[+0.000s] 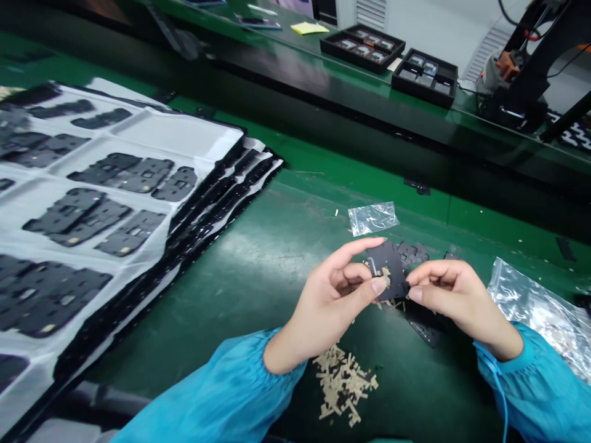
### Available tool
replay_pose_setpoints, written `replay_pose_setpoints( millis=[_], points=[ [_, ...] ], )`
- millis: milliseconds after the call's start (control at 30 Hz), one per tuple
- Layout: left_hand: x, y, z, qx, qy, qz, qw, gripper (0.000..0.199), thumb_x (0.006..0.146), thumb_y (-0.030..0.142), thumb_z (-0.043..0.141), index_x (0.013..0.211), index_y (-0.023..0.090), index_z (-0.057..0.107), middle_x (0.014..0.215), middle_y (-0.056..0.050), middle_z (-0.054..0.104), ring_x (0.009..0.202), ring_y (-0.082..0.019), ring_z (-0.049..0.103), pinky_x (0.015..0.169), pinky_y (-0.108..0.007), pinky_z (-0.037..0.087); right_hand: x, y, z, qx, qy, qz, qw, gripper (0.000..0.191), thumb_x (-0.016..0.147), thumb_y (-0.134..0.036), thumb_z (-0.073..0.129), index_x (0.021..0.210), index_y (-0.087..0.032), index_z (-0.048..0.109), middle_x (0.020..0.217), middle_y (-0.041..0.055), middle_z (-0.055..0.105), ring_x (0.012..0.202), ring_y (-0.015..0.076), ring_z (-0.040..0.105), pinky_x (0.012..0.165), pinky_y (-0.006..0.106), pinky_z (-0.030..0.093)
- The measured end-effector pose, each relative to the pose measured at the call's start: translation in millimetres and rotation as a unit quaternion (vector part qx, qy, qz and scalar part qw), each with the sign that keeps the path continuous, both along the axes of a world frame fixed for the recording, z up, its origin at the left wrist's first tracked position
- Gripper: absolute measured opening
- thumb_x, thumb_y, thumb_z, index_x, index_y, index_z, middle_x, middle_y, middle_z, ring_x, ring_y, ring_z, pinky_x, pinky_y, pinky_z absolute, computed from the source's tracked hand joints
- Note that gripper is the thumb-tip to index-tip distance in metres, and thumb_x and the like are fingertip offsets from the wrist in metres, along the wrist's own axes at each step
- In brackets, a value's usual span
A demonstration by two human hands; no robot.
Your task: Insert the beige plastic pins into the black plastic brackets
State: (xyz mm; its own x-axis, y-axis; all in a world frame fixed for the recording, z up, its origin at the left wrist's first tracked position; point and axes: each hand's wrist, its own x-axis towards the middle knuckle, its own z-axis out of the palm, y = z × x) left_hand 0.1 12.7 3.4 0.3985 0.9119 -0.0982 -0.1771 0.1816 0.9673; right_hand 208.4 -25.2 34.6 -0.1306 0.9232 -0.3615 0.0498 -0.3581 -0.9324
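My left hand (339, 295) grips a thin flat black plastic plate (391, 264) between thumb and fingers. Small tan patches show on the plate near my left thumb. At the plate's right edge, my right hand (446, 292) is closed in a pinch; a small dark bit shows at its fingertips, too small to name. Behind the plate lie more black plates (413, 252), partly covered by it. Under my right hand another dark flat part (425, 332) rests on the green table. A heap of tan strips (344, 384) lies in front of my left wrist.
On the left stand stacked white-lined trays (157, 132) holding many black plates. A small clear bag (373, 218) lies beyond my hands, a larger clear bag (545, 307) at right. Black boxes (362, 48) stand on the raised shelf, beside a dark machine (517, 92).
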Motion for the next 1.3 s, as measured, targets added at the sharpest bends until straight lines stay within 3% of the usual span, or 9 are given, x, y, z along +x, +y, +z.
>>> replay_pose_setpoints(
  millis=[233, 367, 500, 667, 800, 900, 1000, 1133, 1300],
  points=[
    [1, -1, -3.5, -0.007, -0.042, 0.011, 0.999, 0.048, 0.085, 0.018, 0.079, 0.131, 0.021, 0.065, 0.064, 0.005, 0.064, 0.057, -0.009, 0.057, 0.057, -0.018, 0.048, -4, 3, -8.4, -0.037, 0.073, -0.015, 0.997, 0.025, 0.078, -0.038, 0.087, 0.075, -0.017, 0.075, 0.059, -0.0038, 0.055, 0.049, 0.006, 0.033, 0.047, 0.022, 0.024],
    [2, 2, -7.5, -0.093, -0.127, -0.036, 0.987, 0.051, 0.085, 0.021, 0.082, 0.132, 0.022, 0.063, 0.067, 0.004, 0.069, 0.061, -0.011, 0.067, 0.065, -0.02, 0.055, -10, 3, -23.3, -0.12, 0.237, 0.016, 0.964, 0.038, 0.073, -0.045, 0.09, 0.07, -0.018, 0.064, 0.055, -0.0095, 0.037, 0.047, 0.0049, 0.017, 0.043, 0.022, 0.012],
    [7, 6, -11.5, -0.183, -0.189, -0.089, 0.961, 0.052, 0.084, 0.022, 0.084, 0.132, 0.019, 0.064, 0.067, 0.003, 0.069, 0.058, -0.011, 0.067, 0.06, -0.02, 0.056, -13, 4, -26.2, -0.126, 0.266, 0.029, 0.955, 0.041, 0.075, -0.048, 0.088, 0.072, -0.018, 0.061, 0.056, -0.0103, 0.034, 0.048, 0.005, 0.014, 0.043, 0.022, 0.011],
    [12, 5, -17.5, -0.244, -0.222, -0.079, 0.941, 0.05, 0.08, 0.019, 0.087, 0.127, 0.019, 0.068, 0.066, 0.003, 0.068, 0.056, -0.011, 0.065, 0.055, -0.018, 0.055, -15, 0, -19.7, 0.078, 0.054, -0.001, 0.996, 0.034, 0.092, -0.049, 0.072, 0.075, -0.02, 0.065, 0.055, -0.0059, 0.047, 0.047, 0.0088, 0.032, 0.045, 0.024, 0.026],
    [15, 2, -19.2, -0.29, -0.222, -0.046, 0.93, 0.051, 0.078, 0.016, 0.087, 0.126, 0.017, 0.07, 0.075, 0.001, 0.071, 0.059, -0.008, 0.064, 0.058, -0.016, 0.055, -16, -4, -26.8, 0.354, -0.229, -0.026, 0.906, 0.019, 0.099, -0.031, 0.065, 0.084, -0.021, 0.071, 0.068, 0.001, 0.064, 0.061, 0.0147, 0.053, 0.061, 0.03, 0.04],
    [17, 1, -16.9, -0.288, -0.2, -0.025, 0.936, 0.052, 0.077, 0.019, 0.088, 0.126, 0.015, 0.07, 0.08, 0.0, 0.072, 0.06, -0.007, 0.063, 0.059, -0.016, 0.054, -17, -4, -32.6, 0.411, -0.3, -0.002, 0.861, 0.018, 0.098, -0.03, 0.067, 0.083, -0.02, 0.071, 0.065, -0.0003, 0.061, 0.061, 0.0143, 0.052, 0.064, 0.03, 0.041],
    [16, 2, -15.1, -0.234, -0.143, -0.01, 0.962, 0.06, 0.079, 0.024, 0.087, 0.134, 0.016, 0.064, 0.07, 0.001, 0.071, 0.059, -0.01, 0.063, 0.059, -0.018, 0.053, -18, -3, -31.8, 0.339, -0.244, -0.001, 0.909, 0.023, 0.093, -0.037, 0.072, 0.078, -0.02, 0.069, 0.058, -0.0049, 0.05, 0.054, 0.0115, 0.045, 0.056, 0.027, 0.037],
    [15, 5, -16.0, -0.159, -0.029, -0.035, 0.986, 0.075, 0.082, 0.033, 0.084, 0.146, 0.013, 0.05, 0.064, 0.001, 0.071, 0.057, -0.014, 0.063, 0.055, -0.022, 0.052, -6, 10, -28.7, 0.143, -0.134, 0.018, 0.98, 0.049, 0.091, -0.054, 0.069, 0.059, -0.02, 0.051, 0.052, -0.0077, 0.038, 0.049, 0.0087, 0.032, 0.047, 0.024, 0.026],
    [9, 15, -15.1, -0.062, 0.082, 0.003, 0.995, 0.078, 0.087, 0.043, 0.077, 0.152, 0.015, 0.043, 0.08, -0.004, 0.074, 0.065, -0.017, 0.066, 0.054, -0.024, 0.051, 51, 44, -39.0, 0.086, -0.252, -0.161, 0.95, 0.059, 0.087, -0.075, 0.055, 0.068, -0.02, 0.062, 0.054, -0.0044, 0.047, 0.046, 0.0103, 0.034, 0.046, 0.026, 0.026]
  ],
)
